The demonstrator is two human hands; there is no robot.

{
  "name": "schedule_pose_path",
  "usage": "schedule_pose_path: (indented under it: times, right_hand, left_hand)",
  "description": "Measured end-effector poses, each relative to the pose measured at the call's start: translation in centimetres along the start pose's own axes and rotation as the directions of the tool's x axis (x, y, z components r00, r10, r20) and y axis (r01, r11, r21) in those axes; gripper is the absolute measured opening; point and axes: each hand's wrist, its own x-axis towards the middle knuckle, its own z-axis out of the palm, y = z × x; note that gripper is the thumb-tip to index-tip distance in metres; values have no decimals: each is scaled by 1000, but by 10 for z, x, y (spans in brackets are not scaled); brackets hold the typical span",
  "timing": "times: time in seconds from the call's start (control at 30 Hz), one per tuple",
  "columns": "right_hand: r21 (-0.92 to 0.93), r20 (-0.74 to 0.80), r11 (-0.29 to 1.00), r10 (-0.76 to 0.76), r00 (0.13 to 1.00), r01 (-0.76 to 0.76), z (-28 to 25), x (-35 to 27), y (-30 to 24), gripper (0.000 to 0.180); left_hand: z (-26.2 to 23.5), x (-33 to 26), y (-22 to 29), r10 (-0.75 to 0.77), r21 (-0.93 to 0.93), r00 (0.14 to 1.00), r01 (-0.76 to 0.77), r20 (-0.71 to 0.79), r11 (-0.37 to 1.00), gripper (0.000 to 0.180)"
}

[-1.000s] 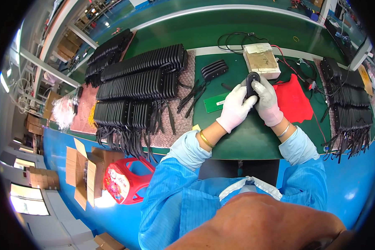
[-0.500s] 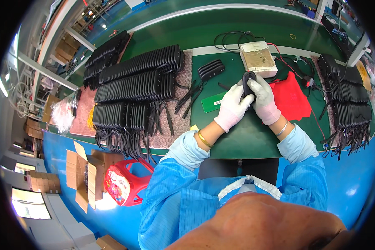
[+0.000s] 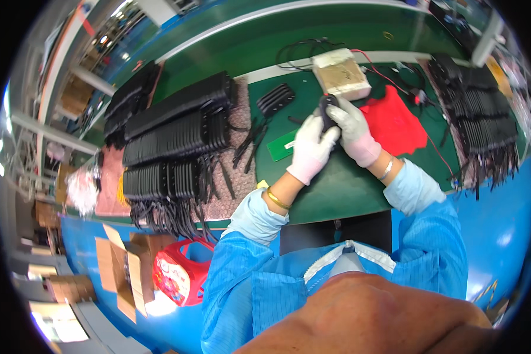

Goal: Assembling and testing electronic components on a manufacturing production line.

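Both my gloved hands hold one small black plastic part (image 3: 326,111) above the green bench mat (image 3: 336,189). My left hand (image 3: 310,148) grips its lower side and my right hand (image 3: 351,131) closes on it from the right. Just beyond the part stands a beige box-shaped device (image 3: 340,74) with black and red wires running from it. A red cloth (image 3: 399,125) lies to the right of my hands. A small green card (image 3: 282,145) lies flat on the mat left of my left hand.
Long rows of black parts with dangling cables (image 3: 177,141) fill the left of the bench; another stack (image 3: 478,124) sits at the right. A few loose black parts (image 3: 274,100) lie near the device. Below the bench are an open cardboard box (image 3: 121,274) and a red basket (image 3: 177,274).
My hands and the black part have stayed near the beige device, shifting only slightly; my view has moved a little.
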Motion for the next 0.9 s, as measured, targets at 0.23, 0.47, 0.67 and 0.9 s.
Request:
schedule_pose_path:
  times: [0.23, 0.47, 0.67, 0.9]
  right_hand:
    - [-306, 145, 942, -101, 984, 141, -32, 13, -29, 28]
    - [-907, 251, -369, -94, 963, 201, -193, 32, -85, 44]
    - [-854, 261, -417, 170, 950, 310, -241, 37, -83, 45]
    - [-856, 294, -403, 133, 946, 323, -232, 40, -80, 39]
  left_hand:
    - [-8, 4, 16, -121, -102, 992, 123, 33, 987, 17]
    - [-8, 6, 21, -145, -102, 989, 143, -12, 984, 14]
    - [-10, 2, 20, -118, -77, 993, 118, 4, 990, 15]
    - [-8, 3, 13, -71, -36, 997, 71, 17, 997, 17]
